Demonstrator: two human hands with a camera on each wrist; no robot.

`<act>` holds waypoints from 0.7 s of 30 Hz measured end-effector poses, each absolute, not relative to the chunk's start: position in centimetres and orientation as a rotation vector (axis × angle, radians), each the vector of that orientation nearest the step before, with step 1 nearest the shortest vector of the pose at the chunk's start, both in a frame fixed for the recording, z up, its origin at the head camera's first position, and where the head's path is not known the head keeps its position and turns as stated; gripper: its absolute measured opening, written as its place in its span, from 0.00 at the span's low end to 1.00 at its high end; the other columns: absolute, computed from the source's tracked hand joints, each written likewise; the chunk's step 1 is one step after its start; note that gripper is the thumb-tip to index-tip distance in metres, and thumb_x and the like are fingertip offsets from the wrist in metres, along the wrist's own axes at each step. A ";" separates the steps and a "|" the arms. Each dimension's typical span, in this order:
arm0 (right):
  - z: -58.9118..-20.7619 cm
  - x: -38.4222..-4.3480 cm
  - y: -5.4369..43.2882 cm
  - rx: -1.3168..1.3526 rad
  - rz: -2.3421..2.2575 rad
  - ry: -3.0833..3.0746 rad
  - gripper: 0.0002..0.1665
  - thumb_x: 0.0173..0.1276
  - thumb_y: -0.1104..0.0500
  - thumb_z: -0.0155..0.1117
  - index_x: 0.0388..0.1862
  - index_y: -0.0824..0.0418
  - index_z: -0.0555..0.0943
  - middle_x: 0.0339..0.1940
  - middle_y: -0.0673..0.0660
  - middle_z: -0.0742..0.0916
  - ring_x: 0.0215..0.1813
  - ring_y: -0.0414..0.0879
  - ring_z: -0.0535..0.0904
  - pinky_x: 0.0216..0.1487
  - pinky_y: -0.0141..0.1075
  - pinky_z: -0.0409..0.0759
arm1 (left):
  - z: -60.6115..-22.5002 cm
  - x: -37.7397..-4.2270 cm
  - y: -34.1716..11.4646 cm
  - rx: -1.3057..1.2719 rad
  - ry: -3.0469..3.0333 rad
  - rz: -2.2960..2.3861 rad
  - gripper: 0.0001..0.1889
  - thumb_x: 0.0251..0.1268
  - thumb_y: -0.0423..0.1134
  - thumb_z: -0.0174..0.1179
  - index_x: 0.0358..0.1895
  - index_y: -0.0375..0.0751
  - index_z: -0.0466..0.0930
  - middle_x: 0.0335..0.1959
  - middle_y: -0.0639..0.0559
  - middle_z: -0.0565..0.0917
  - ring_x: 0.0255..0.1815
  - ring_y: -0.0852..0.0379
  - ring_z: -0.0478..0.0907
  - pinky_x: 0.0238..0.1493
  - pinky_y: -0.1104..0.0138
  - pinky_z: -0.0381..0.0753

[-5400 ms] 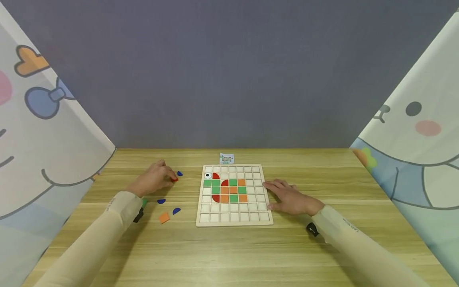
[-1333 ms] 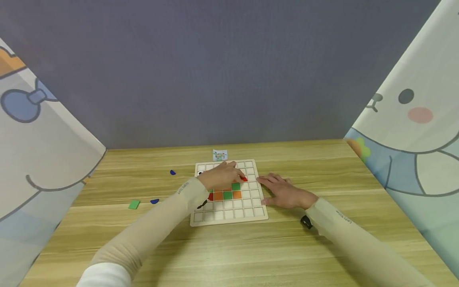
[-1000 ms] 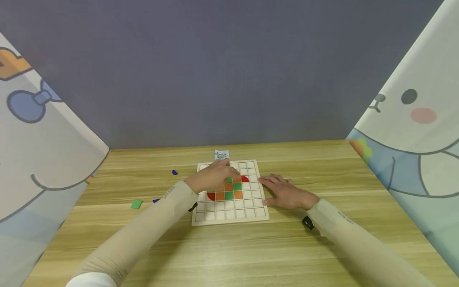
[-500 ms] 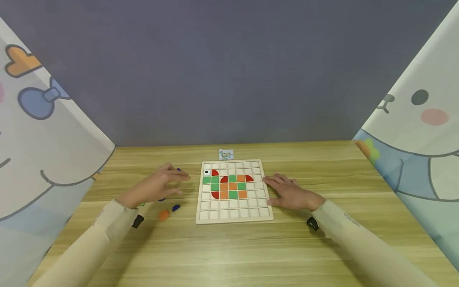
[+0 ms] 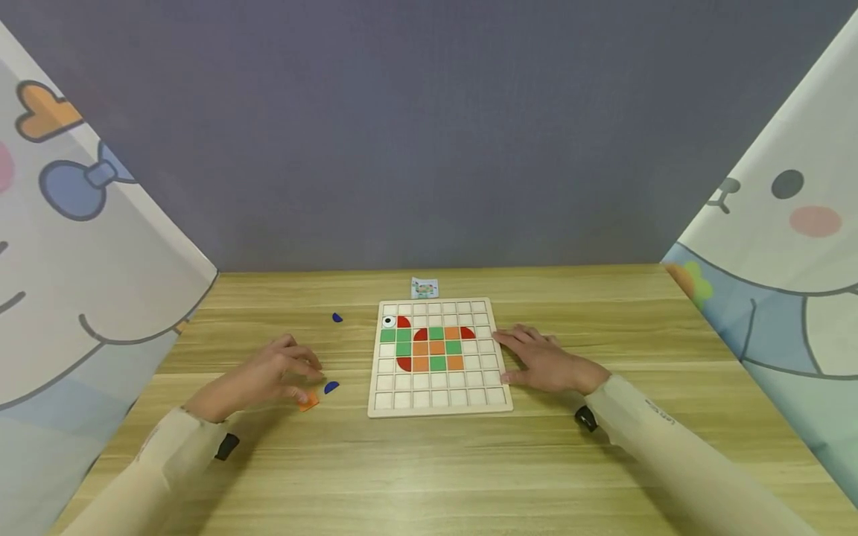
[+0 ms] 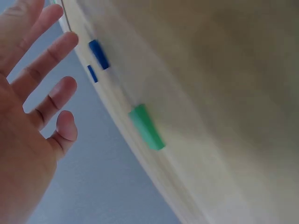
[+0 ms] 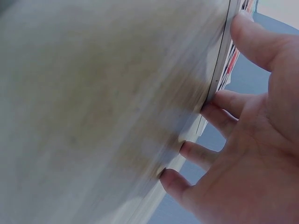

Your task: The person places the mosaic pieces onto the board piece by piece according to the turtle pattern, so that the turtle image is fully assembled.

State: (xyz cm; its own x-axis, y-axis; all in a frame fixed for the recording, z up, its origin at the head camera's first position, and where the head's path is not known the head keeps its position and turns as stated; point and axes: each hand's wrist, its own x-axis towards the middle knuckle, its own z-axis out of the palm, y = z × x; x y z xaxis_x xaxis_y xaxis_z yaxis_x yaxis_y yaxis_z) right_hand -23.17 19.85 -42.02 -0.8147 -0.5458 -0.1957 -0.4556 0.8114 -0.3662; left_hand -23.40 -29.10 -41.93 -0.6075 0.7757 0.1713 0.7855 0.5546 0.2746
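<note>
My left hand (image 5: pixel 264 376) is low over the left part of the table, its thumb right at an orange square tile (image 5: pixel 308 403). The fingers are relaxed and apart in the left wrist view, beyond a green square tile (image 6: pixel 147 127). Just right of the hand lies a blue half-round piece (image 5: pixel 331 387); another blue piece (image 5: pixel 337 317) lies farther back. My right hand (image 5: pixel 550 366) touches the right edge of the white grid board (image 5: pixel 439 411) with spread fingertips and thumb. Green, orange and red pieces (image 5: pixel 467 333) and a round eye piece (image 5: pixel 389 321) sit in the board's cells.
A small printed picture card (image 5: pixel 424 288) lies behind the board. The wooden table (image 5: pixel 429 476) ends at a grey wall panel (image 5: pixel 429 134), with cartoon-printed cloth (image 5: pixel 107 290) at both sides.
My left hand gripped a red piece at the left, carried it to the board and let go in the upper right of the pattern. It has returned left, down to the orange tile. Right hand stays.
</note>
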 end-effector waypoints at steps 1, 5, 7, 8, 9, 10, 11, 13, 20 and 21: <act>-42.0 -23.2 19.9 -0.767 -0.441 2.704 0.47 0.66 0.39 0.58 0.77 0.54 0.52 0.74 0.58 0.59 0.73 0.62 0.46 0.60 0.70 0.45 | -42.1 -23.2 -29.2 -1.381 -2.749 -0.513 0.20 0.39 0.50 0.73 0.41 0.50 0.88 0.43 0.59 0.80 0.41 0.61 0.65 0.41 0.61 0.69; -41.8 -23.1 19.9 -0.778 -0.442 2.701 0.47 0.66 0.39 0.58 0.77 0.55 0.52 0.74 0.59 0.59 0.73 0.63 0.47 0.59 0.71 0.47 | -42.4 -22.6 -29.1 -1.415 -2.776 -0.532 0.17 0.40 0.47 0.75 0.38 0.50 0.88 0.38 0.64 0.78 0.40 0.62 0.68 0.40 0.63 0.75; -41.8 -23.1 19.9 -0.782 -0.443 2.701 0.47 0.66 0.39 0.58 0.76 0.55 0.52 0.74 0.59 0.59 0.73 0.63 0.47 0.59 0.71 0.47 | -42.4 -22.4 -29.0 -1.419 -2.782 -0.539 0.15 0.40 0.44 0.75 0.37 0.49 0.87 0.37 0.65 0.77 0.39 0.62 0.69 0.40 0.63 0.76; -41.8 -23.1 19.9 -0.783 -0.444 2.701 0.47 0.66 0.39 0.58 0.76 0.55 0.52 0.74 0.58 0.59 0.73 0.63 0.47 0.59 0.71 0.47 | -42.4 -22.4 -28.9 -1.417 -2.781 -0.540 0.15 0.40 0.43 0.76 0.36 0.49 0.87 0.36 0.65 0.77 0.39 0.62 0.69 0.40 0.63 0.76; -41.8 -23.1 19.9 -0.786 -0.441 2.703 0.47 0.66 0.39 0.58 0.76 0.55 0.52 0.74 0.59 0.59 0.73 0.63 0.47 0.58 0.72 0.47 | -42.4 -22.3 -28.8 -1.409 -2.782 -0.536 0.15 0.40 0.42 0.76 0.36 0.49 0.87 0.36 0.65 0.77 0.39 0.62 0.69 0.40 0.63 0.76; -41.8 -23.1 19.9 -0.787 -0.440 2.703 0.47 0.66 0.39 0.58 0.76 0.55 0.52 0.74 0.59 0.59 0.73 0.63 0.47 0.58 0.72 0.47 | -42.3 -22.2 -28.8 -1.403 -2.784 -0.532 0.15 0.40 0.42 0.76 0.36 0.49 0.87 0.36 0.65 0.77 0.39 0.62 0.69 0.40 0.63 0.76; -41.8 -23.1 19.9 -0.788 -0.444 2.702 0.47 0.66 0.39 0.58 0.76 0.55 0.52 0.74 0.59 0.59 0.73 0.63 0.47 0.58 0.72 0.47 | -42.3 -22.2 -28.8 -1.397 -2.784 -0.525 0.15 0.40 0.41 0.76 0.35 0.49 0.86 0.36 0.65 0.77 0.39 0.62 0.69 0.40 0.62 0.76; -41.7 -23.1 19.9 -0.792 -0.449 2.701 0.47 0.66 0.39 0.58 0.76 0.56 0.52 0.74 0.59 0.59 0.73 0.63 0.47 0.58 0.72 0.47 | -42.3 -22.1 -28.7 -1.387 -2.790 -0.525 0.14 0.40 0.40 0.77 0.35 0.49 0.86 0.34 0.65 0.77 0.38 0.62 0.69 0.40 0.63 0.76; -41.8 -23.0 19.9 -0.790 -0.444 2.700 0.47 0.67 0.38 0.57 0.76 0.56 0.52 0.74 0.59 0.59 0.73 0.63 0.47 0.59 0.71 0.47 | -42.2 -21.9 -28.7 -1.359 -2.791 -0.529 0.14 0.42 0.33 0.76 0.35 0.47 0.85 0.33 0.65 0.78 0.36 0.61 0.71 0.37 0.65 0.76; -41.8 -23.0 19.9 -0.789 -0.446 2.700 0.47 0.67 0.38 0.57 0.76 0.56 0.52 0.74 0.59 0.60 0.73 0.63 0.47 0.59 0.71 0.47 | -42.3 -21.9 -28.6 -1.353 -2.789 -0.522 0.15 0.42 0.32 0.75 0.36 0.47 0.85 0.33 0.64 0.78 0.36 0.61 0.71 0.37 0.65 0.77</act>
State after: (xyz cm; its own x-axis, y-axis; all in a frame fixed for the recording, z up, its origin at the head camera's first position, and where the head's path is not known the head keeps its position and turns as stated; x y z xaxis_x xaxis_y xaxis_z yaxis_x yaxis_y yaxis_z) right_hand -23.05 19.93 -41.80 -0.8071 -0.5594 -0.1890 -0.4690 0.8018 -0.3704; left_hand -21.93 -28.64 -42.28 -0.6294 0.7642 0.1409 0.7634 0.5742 0.2958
